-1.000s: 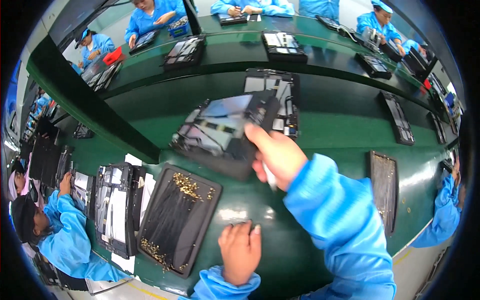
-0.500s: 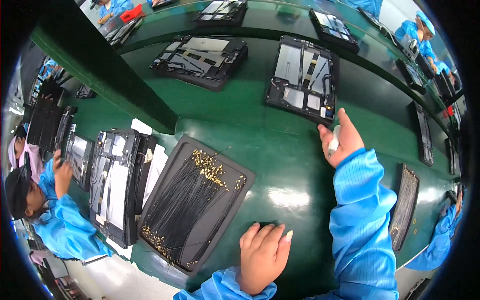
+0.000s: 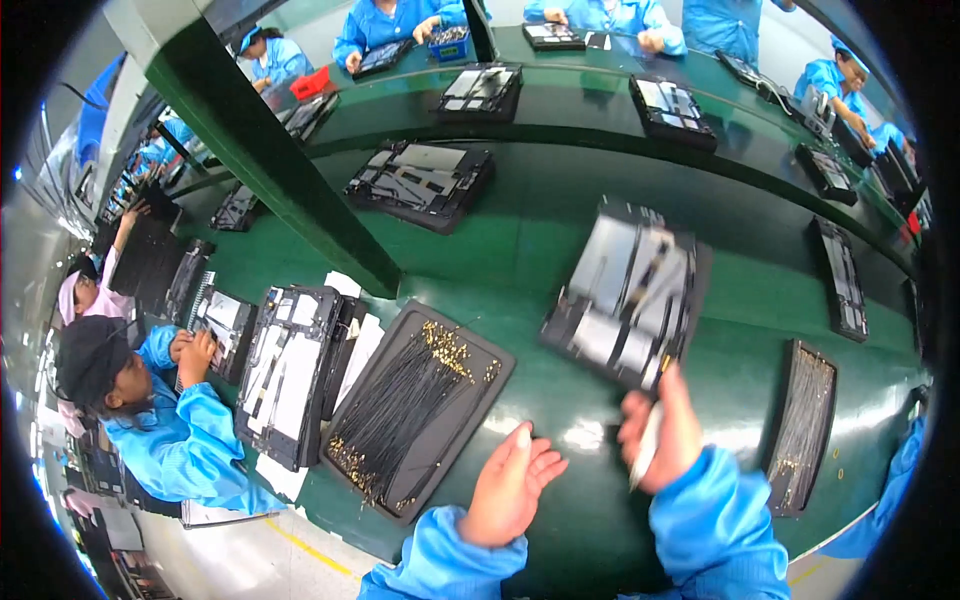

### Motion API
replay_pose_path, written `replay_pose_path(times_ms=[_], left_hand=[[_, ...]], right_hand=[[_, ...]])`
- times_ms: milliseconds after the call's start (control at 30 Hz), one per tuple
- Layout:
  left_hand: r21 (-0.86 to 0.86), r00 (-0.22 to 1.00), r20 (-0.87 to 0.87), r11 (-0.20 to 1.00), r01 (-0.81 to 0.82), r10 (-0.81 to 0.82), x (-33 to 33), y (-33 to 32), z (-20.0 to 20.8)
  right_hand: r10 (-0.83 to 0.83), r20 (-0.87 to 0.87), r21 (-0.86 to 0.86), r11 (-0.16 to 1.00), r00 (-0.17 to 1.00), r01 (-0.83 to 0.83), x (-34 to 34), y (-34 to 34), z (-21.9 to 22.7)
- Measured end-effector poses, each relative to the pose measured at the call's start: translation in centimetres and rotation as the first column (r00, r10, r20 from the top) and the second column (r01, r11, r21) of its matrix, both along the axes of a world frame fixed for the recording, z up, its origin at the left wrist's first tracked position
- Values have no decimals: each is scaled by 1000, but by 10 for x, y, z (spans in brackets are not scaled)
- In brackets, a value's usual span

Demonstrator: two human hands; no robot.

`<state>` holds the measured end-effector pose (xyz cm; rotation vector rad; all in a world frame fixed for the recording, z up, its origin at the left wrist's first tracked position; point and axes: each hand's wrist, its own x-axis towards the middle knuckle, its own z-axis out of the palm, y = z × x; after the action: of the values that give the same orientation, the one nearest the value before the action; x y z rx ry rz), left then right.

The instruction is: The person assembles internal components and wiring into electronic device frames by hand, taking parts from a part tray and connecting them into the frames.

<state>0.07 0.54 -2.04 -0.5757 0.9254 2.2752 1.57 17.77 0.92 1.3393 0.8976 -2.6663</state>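
My right hand [image 3: 676, 430] grips the near corner of an opened tablet [image 3: 628, 285], a black-framed unit with silver panels inside. It looks blurred and turned at an angle over the green bench. A slim white tool [image 3: 648, 445], its kind unclear, is also tucked in that hand. My left hand [image 3: 508, 488] is open and empty, fingers apart, just right of a dark tray [image 3: 425, 492]. Many thin black cables [image 3: 390, 415] with gold-coloured ends lie in the tray.
Stacked opened tablets [image 3: 290, 380] stand left of the tray, beside a co-worker [image 3: 165, 420] in blue. A green post [image 3: 270, 150] rises behind it. More tablets lie on the conveyor [image 3: 560, 165]. At right is a narrow tray of cables [image 3: 800, 425]. Other workers sit across the line.
The tablet has come off the conveyor toward me and turned, held by my right hand. My left hand has turned and opened from a loosely curled pose. The view has shifted.
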Motion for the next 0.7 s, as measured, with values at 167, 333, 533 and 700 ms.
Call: replay_pose_path(times_ms=[167, 333, 533, 700], left_hand=[[68, 988, -111, 991, 117, -109, 17, 24, 14], [-153, 877, -272, 918, 367, -396, 27, 1, 24], [-641, 503, -675, 91, -762, -540, -27, -21, 34], [-686, 624, -307, -288, -669, -718, -58, -86, -4]], right_hand=[[704, -2, -78, 708, 711, -702, 123, -48, -13], [989, -13, 273, 146, 149, -951, 137, -50, 5], [909, -102, 44, 410, 404, -911, 158, -34, -25], [923, -160, 143, 374, 351, -916, 163, -16, -23]])
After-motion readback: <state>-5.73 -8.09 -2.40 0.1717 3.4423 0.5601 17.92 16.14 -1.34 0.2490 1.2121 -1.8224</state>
